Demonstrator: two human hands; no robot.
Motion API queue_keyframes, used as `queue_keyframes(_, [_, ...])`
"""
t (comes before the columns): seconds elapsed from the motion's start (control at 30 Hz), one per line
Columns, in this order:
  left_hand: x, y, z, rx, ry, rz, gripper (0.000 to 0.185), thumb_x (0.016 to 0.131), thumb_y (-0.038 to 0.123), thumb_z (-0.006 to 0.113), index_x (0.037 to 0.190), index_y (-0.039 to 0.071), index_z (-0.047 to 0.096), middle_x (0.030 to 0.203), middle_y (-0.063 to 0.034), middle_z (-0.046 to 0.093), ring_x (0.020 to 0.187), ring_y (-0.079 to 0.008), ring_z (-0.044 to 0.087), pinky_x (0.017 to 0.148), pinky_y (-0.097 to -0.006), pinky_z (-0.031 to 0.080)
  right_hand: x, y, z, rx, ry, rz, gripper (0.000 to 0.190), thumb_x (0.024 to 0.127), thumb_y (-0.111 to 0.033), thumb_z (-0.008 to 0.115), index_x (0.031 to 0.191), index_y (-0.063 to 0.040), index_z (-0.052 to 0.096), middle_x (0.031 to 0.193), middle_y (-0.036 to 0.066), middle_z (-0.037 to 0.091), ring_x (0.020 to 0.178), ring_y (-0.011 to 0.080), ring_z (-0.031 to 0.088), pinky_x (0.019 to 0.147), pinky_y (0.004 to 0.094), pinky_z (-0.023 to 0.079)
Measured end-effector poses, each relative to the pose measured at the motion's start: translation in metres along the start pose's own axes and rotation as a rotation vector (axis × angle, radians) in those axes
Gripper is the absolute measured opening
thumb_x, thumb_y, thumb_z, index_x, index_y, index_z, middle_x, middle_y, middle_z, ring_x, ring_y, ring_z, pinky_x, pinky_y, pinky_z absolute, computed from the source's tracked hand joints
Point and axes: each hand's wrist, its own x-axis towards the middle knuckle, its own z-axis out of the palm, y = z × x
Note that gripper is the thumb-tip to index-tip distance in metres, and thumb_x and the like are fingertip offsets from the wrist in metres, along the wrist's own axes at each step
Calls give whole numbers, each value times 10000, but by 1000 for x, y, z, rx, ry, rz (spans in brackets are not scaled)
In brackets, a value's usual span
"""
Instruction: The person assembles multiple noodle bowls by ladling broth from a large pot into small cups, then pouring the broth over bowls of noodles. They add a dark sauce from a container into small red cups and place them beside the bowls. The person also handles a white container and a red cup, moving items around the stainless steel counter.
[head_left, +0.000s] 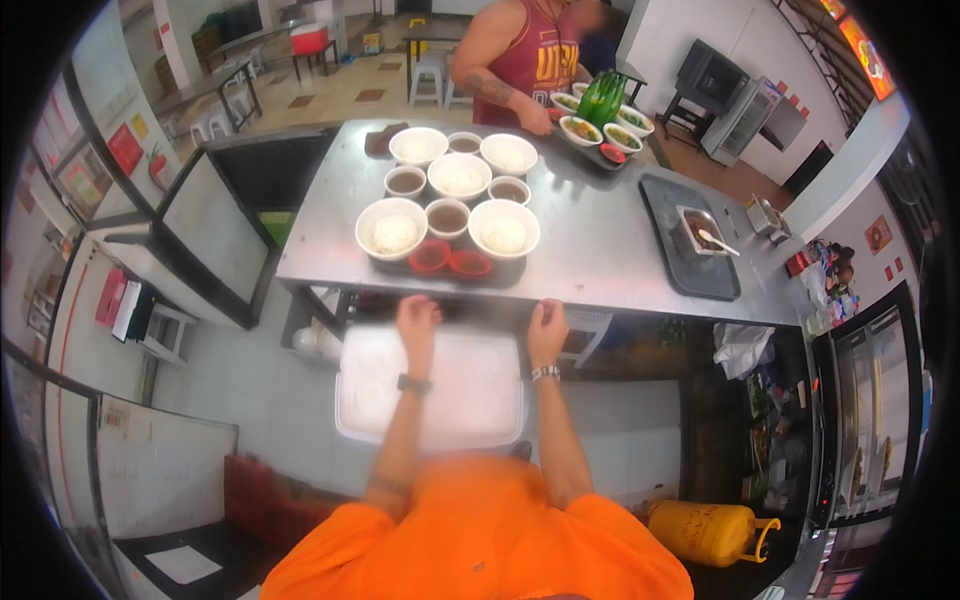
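Note:
My left hand (418, 313) and my right hand (548, 322) are at the near edge of a stainless steel table (592, 225), a forearm's width or more apart. Neither shows anything held; the fingers are curled, and how far they are closed is unclear. Just beyond them, a dark tray (501, 274) bears several white bowls of rice, the nearest being a left bowl (391, 229) and a right bowl (503, 228). Small bowls of brown liquid (448, 218) stand among them. Two red sauce dishes (429, 256) sit at the tray's near side. A white lidded bin (465, 386) stands below my hands.
Across the table, a person (517, 67) touches a second tray (592, 154) with bowls and green bottles. To the right lies a grey tray (679, 255) with a metal container (699, 231) and spoon. A yellow gas cylinder (697, 531) lies at lower right.

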Motion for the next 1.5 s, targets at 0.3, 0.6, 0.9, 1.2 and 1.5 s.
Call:
queue_keyframes(0.3, [-22, 14, 51, -70, -161, -256, 233, 1036, 170, 561, 1192, 4, 610, 1013, -164, 732, 868, -217, 733, 771, -317, 611, -76, 25, -26, -26, -383, 0, 107, 961, -115, 628, 963, -15, 665, 734, 156, 672, 660, 253, 674, 648, 374, 516])
queue_keyframes(0.6, [15, 25, 66, -51, -69, -352, 404, 1029, 352, 604, 1101, -44, 565, 1040, -252, 738, 867, -275, 764, 738, -363, 648, -95, 93, -103, -74, -391, 17, 133, 952, -149, 646, 966, -28, 698, 682, 132, 668, 604, 253, 651, 618, 377, 504])
queue_keyframes(0.9, [39, 21, 86, -9, 66, -351, 292, 1002, 214, 630, 963, -72, 587, 891, -248, 736, 704, -279, 761, 591, -332, 648, -73, 111, -134, -75, -390, 123, 179, 976, -184, 642, 939, -17, 691, 694, 96, 677, 637, 192, 655, 635, 349, 502])
queue_keyframes(1.2, [31, 24, 96, 49, 153, -228, 198, 956, 34, 630, 1051, -104, 523, 864, -251, 714, 697, -290, 761, 593, -344, 660, -56, 107, -133, -36, -436, 114, 188, 982, -184, 641, 939, -6, 683, 705, 102, 682, 645, 199, 661, 649, 349, 508])
queue_keyframes(1.5, [29, 34, 98, 145, 200, -189, 200, 950, 34, 650, 1035, -80, 510, 857, -270, 718, 708, -302, 771, 598, -351, 670, -44, 93, -120, 26, -474, 113, 182, 991, -165, 634, 951, 5, 686, 706, 64, 669, 638, 128, 625, 627, 301, 489])
